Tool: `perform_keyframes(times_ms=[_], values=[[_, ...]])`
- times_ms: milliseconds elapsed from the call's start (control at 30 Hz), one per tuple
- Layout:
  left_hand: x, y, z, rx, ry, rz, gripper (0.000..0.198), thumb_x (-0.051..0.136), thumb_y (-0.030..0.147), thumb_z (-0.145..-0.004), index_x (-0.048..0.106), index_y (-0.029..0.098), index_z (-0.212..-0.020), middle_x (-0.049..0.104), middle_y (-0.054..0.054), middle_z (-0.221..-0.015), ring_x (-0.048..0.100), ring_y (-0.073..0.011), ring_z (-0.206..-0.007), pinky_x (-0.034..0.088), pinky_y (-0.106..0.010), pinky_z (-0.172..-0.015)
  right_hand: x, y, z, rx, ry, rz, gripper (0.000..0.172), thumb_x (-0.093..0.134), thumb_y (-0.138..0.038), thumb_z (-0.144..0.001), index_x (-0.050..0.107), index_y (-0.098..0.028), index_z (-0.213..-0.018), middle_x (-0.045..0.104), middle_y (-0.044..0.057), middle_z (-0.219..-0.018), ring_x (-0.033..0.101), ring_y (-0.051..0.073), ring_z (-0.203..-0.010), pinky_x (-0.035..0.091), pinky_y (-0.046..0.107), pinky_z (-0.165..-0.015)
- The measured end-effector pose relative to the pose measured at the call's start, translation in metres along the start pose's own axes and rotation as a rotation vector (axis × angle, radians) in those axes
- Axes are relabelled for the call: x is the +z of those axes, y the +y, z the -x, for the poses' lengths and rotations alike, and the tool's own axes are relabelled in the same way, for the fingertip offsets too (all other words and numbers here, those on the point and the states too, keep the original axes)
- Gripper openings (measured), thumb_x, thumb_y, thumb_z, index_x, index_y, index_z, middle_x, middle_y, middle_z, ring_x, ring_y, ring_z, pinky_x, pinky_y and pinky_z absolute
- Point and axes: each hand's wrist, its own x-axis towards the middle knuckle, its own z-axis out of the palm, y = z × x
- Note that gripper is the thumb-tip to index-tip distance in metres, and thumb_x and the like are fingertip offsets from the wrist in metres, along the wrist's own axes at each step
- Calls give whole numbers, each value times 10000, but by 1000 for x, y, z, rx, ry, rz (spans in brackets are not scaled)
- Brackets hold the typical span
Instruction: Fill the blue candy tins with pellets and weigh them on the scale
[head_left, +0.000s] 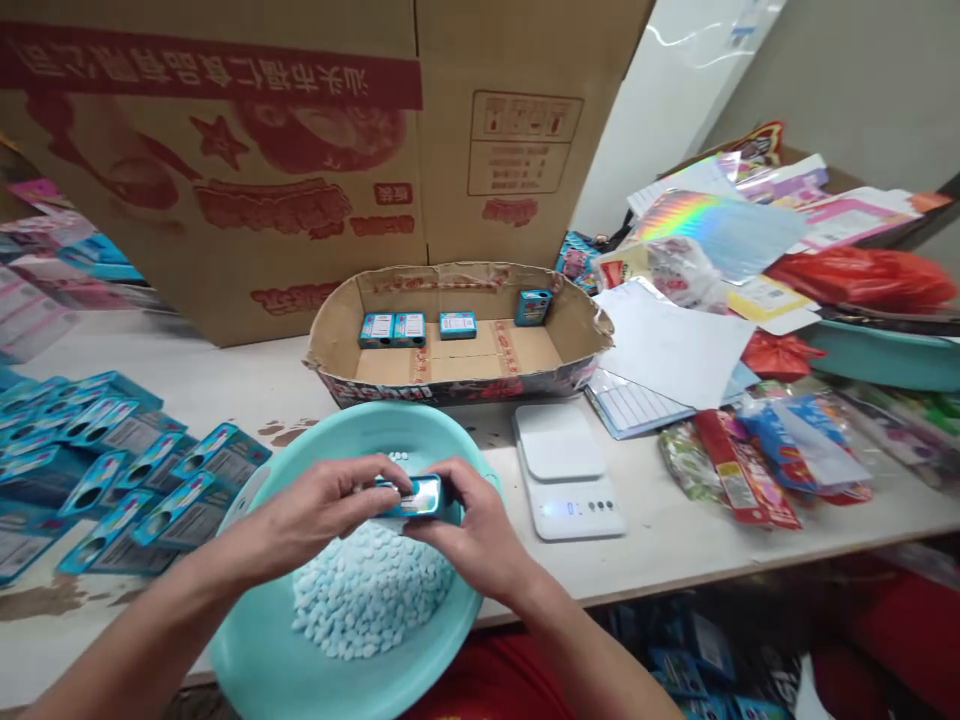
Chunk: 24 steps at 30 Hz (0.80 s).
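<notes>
My right hand (pixel 484 525) grips a small blue box (pixel 421 497), thumb and fingers around its right end. Curled over the box's left end are the fingers of my left hand (pixel 349 500), closed against it; whether anything lies between them and the box is hidden. Both hands are above a turquoise basin (pixel 259 640). A heap of small pale-blue tablet candies (pixel 375 590) lies in the basin, and a few more sit near its far side.
Behind the basin, a low cardboard tray (pixel 480 362) holds several blue boxes. A lit white scale (pixel 570 470) stands to the right. More blue boxes (pixel 142 480) crowd the left. A tall carton (pixel 315 150) rises behind; packets (pixel 750 465) and papers (pixel 667 340) lie right.
</notes>
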Motion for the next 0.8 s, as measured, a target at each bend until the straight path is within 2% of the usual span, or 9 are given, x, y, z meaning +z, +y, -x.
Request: perform_keyframes(times_ms=[67, 167, 233, 333, 433, 600, 800], values=[[-1, 3, -4, 8, 35, -101, 290, 528, 464, -830, 628, 193, -854, 465, 44, -607, 377, -88, -555, 300, -206, -503, 0, 1, 0, -8, -18, -4, 334, 775, -196, -645, 600, -216, -928, 592, -20, -877, 546, 163, -822, 420, 292, -768], [0, 5, -7, 29, 115, -234, 299, 524, 459, -833, 584, 184, -734, 495, 31, -636, 417, -104, -597, 332, -222, -548, -2, 1, -1, -14, -22, 7, 328, 770, -210, -655, 598, -220, -934, 599, -15, -900, 550, 169, -840, 424, 304, -790], [0, 7, -7, 83, 109, -323, 270, 518, 414, -845, 591, 186, -719, 520, 22, -673, 456, -116, -640, 358, -232, -592, -2, 2, -3, -1, -24, 5, 314, 760, -220, -667, 599, -224, -937, 606, -11, -911, 550, 174, -846, 427, 311, -795], [-1, 10, -5, 179, 83, -440, 171, 488, 298, -873, 628, 210, -828, 559, 6, -821, 512, -137, -791, 393, -250, -713, 1, 3, -5, 35, -35, -17, 291, 745, -220, -677, 602, -227, -931, 615, -9, -916, 550, 178, -846, 429, 314, -797], [-5, 10, -3, 228, 28, -520, 156, 467, 212, -882, 619, 230, -914, 561, 2, -906, 519, -143, -873, 397, -259, -773, 4, 4, -6, 62, -28, -26, 293, 739, -193, -668, 602, -223, -925, 617, -10, -919, 551, 178, -849, 426, 311, -801], [-10, 12, 0, 308, -45, -514, 194, 458, 146, -879, 612, 238, -955, 579, 1, -941, 536, -134, -881, 407, -254, -790, 7, 4, -8, 85, -39, -66, 268, 719, -203, -668, 612, -210, -913, 625, 2, -928, 558, 184, -859, 431, 316, -802], [-10, 11, 3, 286, 66, -443, 169, 439, 175, -890, 603, 217, -897, 579, -14, -911, 533, -143, -866, 405, -260, -776, 6, 4, -8, 96, -32, -84, 295, 726, -197, -661, 614, -205, -934, 632, 4, -941, 560, 186, -863, 435, 327, -816]])
